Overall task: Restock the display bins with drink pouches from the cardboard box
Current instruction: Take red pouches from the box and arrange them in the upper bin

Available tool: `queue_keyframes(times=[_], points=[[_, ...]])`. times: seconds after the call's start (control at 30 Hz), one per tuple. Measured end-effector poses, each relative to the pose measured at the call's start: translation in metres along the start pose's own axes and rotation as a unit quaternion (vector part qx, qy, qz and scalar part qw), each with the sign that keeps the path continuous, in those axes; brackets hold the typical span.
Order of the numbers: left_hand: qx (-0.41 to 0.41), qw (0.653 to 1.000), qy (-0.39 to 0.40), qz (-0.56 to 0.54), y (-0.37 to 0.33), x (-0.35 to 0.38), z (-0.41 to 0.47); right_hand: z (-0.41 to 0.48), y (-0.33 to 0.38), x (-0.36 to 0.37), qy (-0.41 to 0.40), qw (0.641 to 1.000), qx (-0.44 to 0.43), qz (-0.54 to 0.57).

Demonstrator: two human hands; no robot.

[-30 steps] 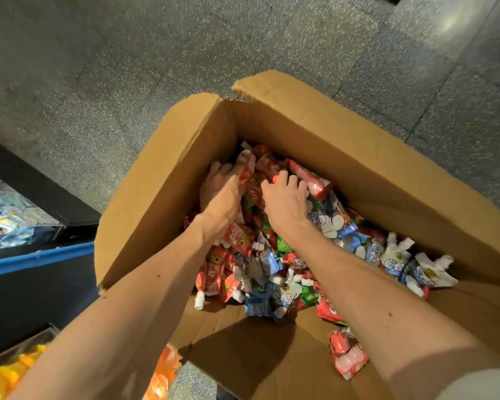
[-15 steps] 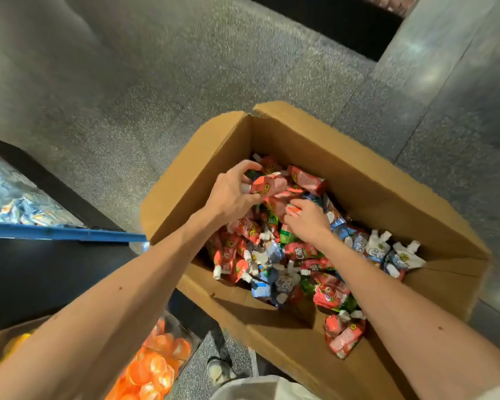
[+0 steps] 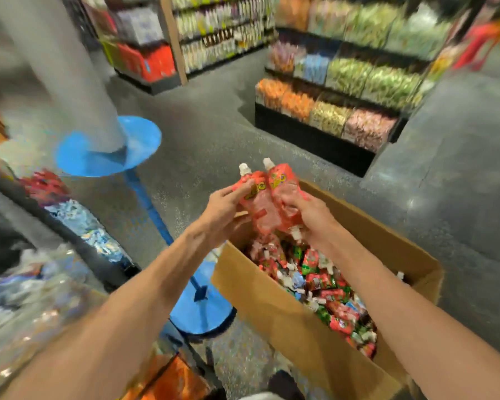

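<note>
The open cardboard box [image 3: 274, 310] stands on the floor, filled with red, green and blue drink pouches [image 3: 326, 287]. Above its far left corner I hold a bunch of red drink pouches [image 3: 267, 197] with white caps, two caps pointing up and one down. My left hand [image 3: 223, 213] grips the bunch from the left. From the right, my right hand [image 3: 312, 216] grips it too. Display bins [image 3: 90, 229] with blue and red pouches run along the left, blurred.
A blue floor marking [image 3: 197, 310] and a grey pillar with a blue base [image 3: 107, 148] lie left of the box. Black shelving with coloured sweets [image 3: 329, 116] stands behind. Orange goods [image 3: 171, 382] fill a bin at the lower left. My shoe [image 3: 283, 383] shows below.
Both hands came up out of the box holding a bunch of red pouches. The head lifted, so the shop shelves are in view.
</note>
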State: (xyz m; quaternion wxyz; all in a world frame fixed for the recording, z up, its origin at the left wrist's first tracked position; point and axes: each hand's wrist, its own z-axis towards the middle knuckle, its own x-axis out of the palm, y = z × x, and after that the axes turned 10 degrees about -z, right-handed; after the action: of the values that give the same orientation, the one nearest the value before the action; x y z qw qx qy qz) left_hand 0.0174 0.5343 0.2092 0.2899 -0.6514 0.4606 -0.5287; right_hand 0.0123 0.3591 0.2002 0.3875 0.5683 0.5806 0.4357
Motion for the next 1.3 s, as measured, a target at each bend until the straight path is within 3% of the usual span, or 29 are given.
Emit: queue_keyframes(times=[0.17, 0.3, 0.43, 0.63, 0.77, 1.0, 1.3], points=[[0.116, 0.992, -0.031, -0.029, -0.085, -0.035, -0.093, -0.059, 0.064, 0.099, 0.134, 0.989, -0.064, -0.008], [0.201, 0.975, -0.080, -0.050, -0.147, -0.072, -0.172, -0.103, 0.105, 0.176, 0.250, 0.960, -0.127, -0.012], [0.267, 0.952, -0.127, -0.082, -0.184, -0.108, -0.256, -0.150, 0.129, 0.253, 0.390, 0.908, -0.153, -0.013], [0.357, 0.887, -0.278, -0.096, -0.208, -0.149, -0.375, -0.221, 0.135, 0.359, 0.523, 0.837, -0.157, -0.028], [0.384, 0.842, -0.372, -0.071, -0.216, -0.167, -0.438, -0.275, 0.126, 0.410, 0.555, 0.819, -0.147, -0.015], [0.397, 0.789, -0.465, -0.054, -0.202, -0.216, -0.506, -0.341, 0.093, 0.473, 0.589, 0.800, -0.115, -0.007], [0.363, 0.770, -0.525, 0.021, -0.199, -0.325, -0.555, -0.387, 0.055, 0.571, 0.529, 0.844, -0.087, 0.006]])
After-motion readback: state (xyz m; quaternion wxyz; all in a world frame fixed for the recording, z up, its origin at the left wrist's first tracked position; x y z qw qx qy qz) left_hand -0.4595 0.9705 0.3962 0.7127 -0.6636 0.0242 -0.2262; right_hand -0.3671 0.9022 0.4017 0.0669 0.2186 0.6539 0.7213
